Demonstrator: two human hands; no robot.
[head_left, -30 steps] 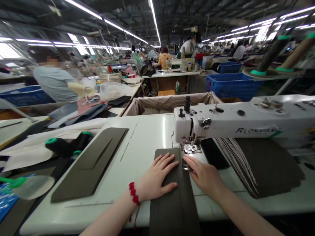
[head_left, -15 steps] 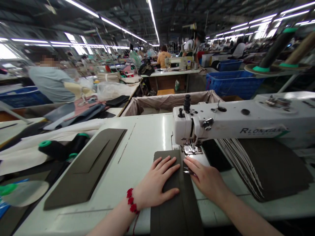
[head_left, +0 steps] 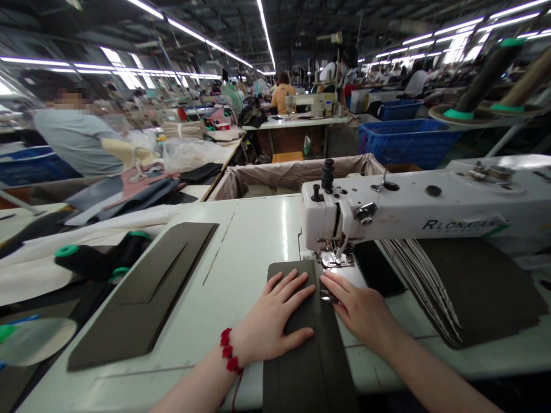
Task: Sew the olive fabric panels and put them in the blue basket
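My left hand [head_left: 278,318] lies flat with fingers spread on a dark olive fabric panel [head_left: 297,378], in front of the sewing machine's presser foot [head_left: 338,259]. My right hand [head_left: 364,312] is closed around small thread snips [head_left: 328,296], whose metal blades poke out under the fingers. Its fingertips press on the panel's right part, just short of the foot. A lengthwise fold or seam runs down the panel between my hands. The white sewing machine [head_left: 400,201] reaches in from the right.
A stack of olive pieces [head_left: 486,292] with pale edges lies right, under the machine arm. More cut olive pieces [head_left: 146,298] lie left, beside black thread cones [head_left: 86,264]. A cloth-lined bin [head_left: 293,166] stands behind the table. A co-worker [head_left: 77,137] is at far left.
The view has shifted slightly, so the left-hand pieces and the background appear a little further left and higher. Both hands keep their places on the panel.
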